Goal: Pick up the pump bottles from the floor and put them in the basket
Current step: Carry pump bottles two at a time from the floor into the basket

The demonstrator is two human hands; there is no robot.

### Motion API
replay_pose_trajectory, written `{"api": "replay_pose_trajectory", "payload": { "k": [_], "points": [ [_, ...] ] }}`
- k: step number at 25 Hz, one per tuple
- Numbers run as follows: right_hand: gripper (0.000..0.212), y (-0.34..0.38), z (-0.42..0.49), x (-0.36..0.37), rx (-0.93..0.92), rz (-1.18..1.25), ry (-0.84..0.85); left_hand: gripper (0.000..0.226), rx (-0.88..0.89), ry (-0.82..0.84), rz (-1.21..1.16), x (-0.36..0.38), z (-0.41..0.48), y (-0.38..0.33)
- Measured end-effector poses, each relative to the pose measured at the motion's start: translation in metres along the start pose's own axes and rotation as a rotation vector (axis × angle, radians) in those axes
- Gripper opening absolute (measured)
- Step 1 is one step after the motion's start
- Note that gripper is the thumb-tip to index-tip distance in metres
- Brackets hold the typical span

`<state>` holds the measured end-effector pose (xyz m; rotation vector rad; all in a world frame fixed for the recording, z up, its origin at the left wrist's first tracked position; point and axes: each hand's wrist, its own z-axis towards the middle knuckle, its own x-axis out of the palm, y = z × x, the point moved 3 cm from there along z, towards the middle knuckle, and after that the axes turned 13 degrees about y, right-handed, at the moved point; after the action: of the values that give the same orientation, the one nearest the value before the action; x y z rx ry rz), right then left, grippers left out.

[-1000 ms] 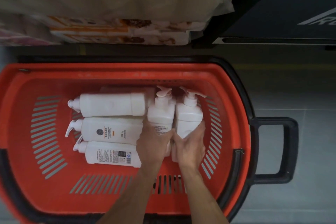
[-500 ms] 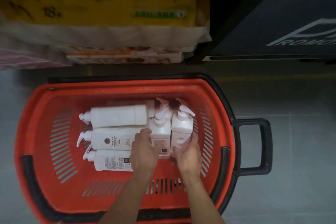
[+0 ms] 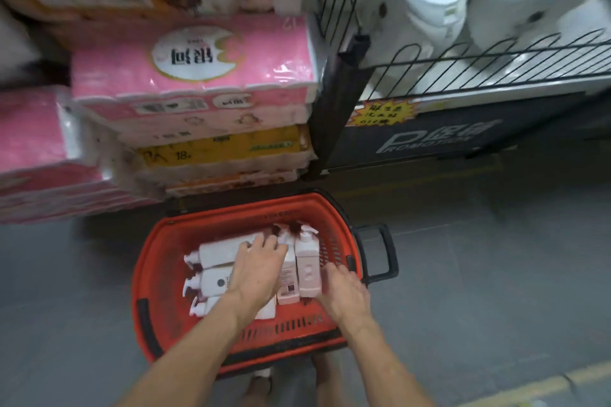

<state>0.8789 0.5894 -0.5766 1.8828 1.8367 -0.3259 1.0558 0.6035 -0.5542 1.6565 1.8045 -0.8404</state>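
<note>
Grey shop floor (image 3: 463, 274) runs below a stack of tissue packs (image 3: 195, 66) and a wire bin (image 3: 496, 53) of white rolls. On it stands the red basket (image 3: 155, 274), its black handle (image 3: 385, 254) out to the right.

Fingers (image 3: 264, 244) of the left hand (image 3: 258, 269) are spread and slack, grasping nothing. They lie over the right end of the top bottle (image 3: 221, 253); whether they touch it or hang just above it I cannot tell. The right hand (image 3: 344, 294) is loose too, palm down and empty, just beside the pink bottle (image 3: 308, 271), between it and the basket's right wall.

Outward from the left hand, five pump bottles show, all inside the basket. The top bottle, the middle bottle (image 3: 215, 282) and the near bottle (image 3: 211, 306) lie side by side with their long axes running left to right, pumps to the left. The labelled bottle (image 3: 287, 284) and the pink bottle sit touching each other, their long axes pointing away from the person, pumps at the far end.

The left hand is nearer the three crosswise bottles and the right hand nearer the pink one, though each bottle looks settled and needs no further grip. No bottle shows on the floor around the basket. A pale shape under the basket's near rim is too blurred to name. I judge the task close to done, and any bottle left would lie outside this view.
</note>
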Motion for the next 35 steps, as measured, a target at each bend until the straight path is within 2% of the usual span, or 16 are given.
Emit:
{"api": "replay_pose_trajectory", "payload": {
  "k": [9,15,21,29,35],
  "points": [
    [0.043,0.006,-0.177,-0.107,-0.038,-0.089,-0.251,0.048,0.182,-0.199,0.174,-0.157,-0.118,-0.060],
    [0.041,-0.041,-0.272,-0.150,0.007,-0.087,-0.377,0.059,0.339,-0.176,0.295,-0.217,-0.166,-0.143],
    [0.045,-0.152,-0.335,-0.190,0.115,0.050,-0.470,0.066,0.622,-0.131,0.405,-0.269,-0.164,-0.275],
    [0.049,-0.338,-0.407,-0.236,0.300,0.305,-0.621,0.070,0.808,-0.241,0.478,-0.326,-0.149,-0.465],
    [0.051,-0.451,-0.452,-0.237,0.409,0.570,-0.707,0.069,0.912,-0.238,0.448,-0.341,-0.140,-0.590]
  ]
}}
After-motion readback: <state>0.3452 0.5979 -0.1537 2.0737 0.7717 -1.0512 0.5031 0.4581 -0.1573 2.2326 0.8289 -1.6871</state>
